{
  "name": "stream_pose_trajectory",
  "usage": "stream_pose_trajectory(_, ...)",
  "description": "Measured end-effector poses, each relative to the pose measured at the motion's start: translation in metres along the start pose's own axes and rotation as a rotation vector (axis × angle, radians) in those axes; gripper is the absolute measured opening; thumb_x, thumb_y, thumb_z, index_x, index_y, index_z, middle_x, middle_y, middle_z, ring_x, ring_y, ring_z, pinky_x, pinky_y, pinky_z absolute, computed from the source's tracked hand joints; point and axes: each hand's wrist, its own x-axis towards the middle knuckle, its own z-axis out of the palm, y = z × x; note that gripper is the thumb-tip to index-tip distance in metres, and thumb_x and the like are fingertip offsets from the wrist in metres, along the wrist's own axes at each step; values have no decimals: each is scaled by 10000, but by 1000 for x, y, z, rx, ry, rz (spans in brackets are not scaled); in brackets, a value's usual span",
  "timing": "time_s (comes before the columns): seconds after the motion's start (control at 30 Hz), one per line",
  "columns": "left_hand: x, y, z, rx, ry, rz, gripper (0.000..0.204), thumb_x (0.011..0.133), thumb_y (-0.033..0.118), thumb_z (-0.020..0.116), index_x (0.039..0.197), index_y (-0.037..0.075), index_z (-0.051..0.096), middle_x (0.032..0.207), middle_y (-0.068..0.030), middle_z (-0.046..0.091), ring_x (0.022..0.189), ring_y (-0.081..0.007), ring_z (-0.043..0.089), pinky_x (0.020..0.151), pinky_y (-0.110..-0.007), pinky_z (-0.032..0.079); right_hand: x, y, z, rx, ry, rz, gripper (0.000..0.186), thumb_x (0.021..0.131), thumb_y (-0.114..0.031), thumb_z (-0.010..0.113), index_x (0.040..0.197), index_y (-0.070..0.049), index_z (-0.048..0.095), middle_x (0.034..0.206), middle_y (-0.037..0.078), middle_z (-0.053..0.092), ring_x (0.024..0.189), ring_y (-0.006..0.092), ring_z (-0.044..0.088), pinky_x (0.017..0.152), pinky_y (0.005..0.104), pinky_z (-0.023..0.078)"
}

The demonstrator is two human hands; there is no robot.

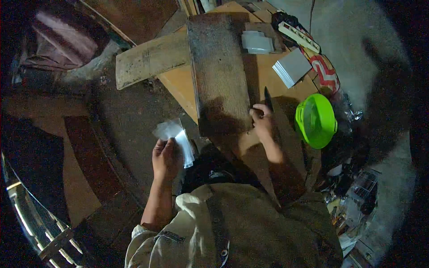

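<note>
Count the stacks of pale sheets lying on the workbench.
2. One stack of pale sheets lies near the bench's right edge, above the green hard hat. A smaller stack lies further back on the grey board. Others may be hidden in the dark.

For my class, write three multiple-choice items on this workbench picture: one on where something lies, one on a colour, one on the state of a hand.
1. Where does the hard hat lie in relation to the right hand?
A. To its right
B. To its left
C. Under it

2. What colour is the hard hat?
A. Red
B. Bright green
C. White

3. What is the state of the left hand?
A. Open and flat on the bench
B. Closed on a dark knife
C. Holding thin clear sheets

Answers:
1. A: the hat sits at the bench's right edge, beyond the right hand.
2. B: its shell is a vivid green.
3. C: the left hand's grip is on a fan of clear sheets, held off to the left of the weathered plank; the dark knife is in the right hand.
</note>
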Motion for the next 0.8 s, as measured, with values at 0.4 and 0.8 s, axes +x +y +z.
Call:
stream_pose_trajectory(0.4,4,12,-21,62,127,72,56,867,74,533,816,64,552,685,13,557,555,-58,500,492,-202,403,-55,-4,-12,-602,-69,-401,580,798,-377,586,1180,42,458,1340,178,345,1193,353,383,978,428,324)
stream_pose_trajectory(0.8,-28,-12,57,415,-255,256,70,869,78,509,862,16,540,802,-3,559,723,-83,496,605,-243,415,-85,-98,14,203,-517,-193,443,860,-283,540,1185,-1,432,931,158,557,821,260,552,715,345,443)
